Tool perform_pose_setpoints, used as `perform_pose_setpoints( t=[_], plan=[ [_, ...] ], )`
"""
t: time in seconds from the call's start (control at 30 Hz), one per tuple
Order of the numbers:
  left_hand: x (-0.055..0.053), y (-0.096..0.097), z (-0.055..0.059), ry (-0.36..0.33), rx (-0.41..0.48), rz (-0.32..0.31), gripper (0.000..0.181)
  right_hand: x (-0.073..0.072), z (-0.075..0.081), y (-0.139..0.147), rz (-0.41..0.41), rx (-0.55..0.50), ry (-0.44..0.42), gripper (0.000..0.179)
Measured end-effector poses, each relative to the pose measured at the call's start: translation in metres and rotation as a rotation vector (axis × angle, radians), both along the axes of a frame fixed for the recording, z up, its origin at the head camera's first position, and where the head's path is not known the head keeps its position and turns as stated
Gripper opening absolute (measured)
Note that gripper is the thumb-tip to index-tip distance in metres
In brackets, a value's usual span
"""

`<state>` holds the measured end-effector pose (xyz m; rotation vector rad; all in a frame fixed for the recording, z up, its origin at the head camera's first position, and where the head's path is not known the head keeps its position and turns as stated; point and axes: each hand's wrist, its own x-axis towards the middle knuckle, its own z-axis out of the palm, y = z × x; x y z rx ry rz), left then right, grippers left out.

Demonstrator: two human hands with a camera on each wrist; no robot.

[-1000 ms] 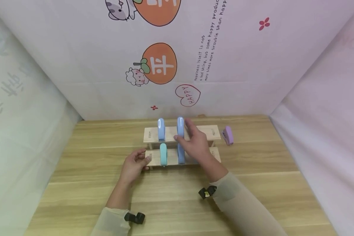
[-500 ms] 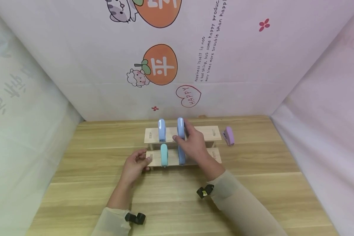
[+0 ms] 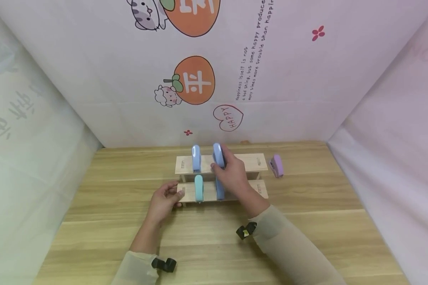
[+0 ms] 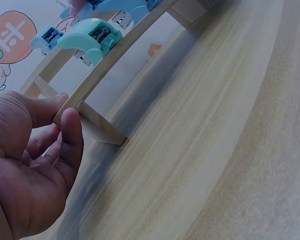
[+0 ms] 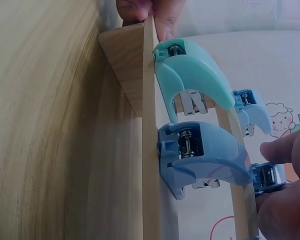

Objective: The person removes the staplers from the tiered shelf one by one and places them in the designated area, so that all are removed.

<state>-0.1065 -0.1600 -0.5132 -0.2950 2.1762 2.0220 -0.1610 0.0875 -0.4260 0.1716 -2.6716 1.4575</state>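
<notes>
Fingers (image 3: 229, 153) of the right hand (image 3: 233, 176) grip a blue stapler (image 3: 218, 154).

Right sleeve (image 3: 297, 247): pale beige cloth, with a greyish patch (image 3: 272, 227) near the cuff; at the cuff, a small black blocky device (image 3: 241, 232) bearing a yellow mark (image 3: 246, 233). Left of the right sleeve: left sleeve (image 3: 135, 269), also beige, creased, with a second black device (image 3: 169, 265).

Free tabletop (image 3: 207, 237) before the wooden shelves (image 3: 249, 162); obstacle beside their right end: purple stapler (image 3: 278, 165).
</notes>
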Motion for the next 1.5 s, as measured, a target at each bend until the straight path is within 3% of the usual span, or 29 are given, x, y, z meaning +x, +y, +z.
perform_pose_setpoints(
  t=[0.23,0.5,0.87,1.33,1.5],
  plan=[
    [0.002,0.002,0.002,-0.016,0.005,0.002,0.055,0.002,-0.001,0.001,0.003,-0.022,-0.006,0.068],
    [0.005,0.006,0.015,-0.04,-0.034,-0.003,0.054,0.004,0.0,0.0,0.007,-0.048,-0.012,0.066],
    [0.001,0.001,0.0,-0.008,0.006,0.0,0.056,0.007,0.003,0.004,-0.007,-0.067,0.008,0.063],
    [0.002,0.002,0.001,-0.007,-0.006,0.008,0.053,0.003,0.005,0.009,-0.059,-0.06,-0.001,0.062],
    [0.006,0.007,0.02,-0.022,-0.023,0.003,0.052,0.002,0.009,0.013,-0.072,-0.046,0.02,0.062]
  ],
)
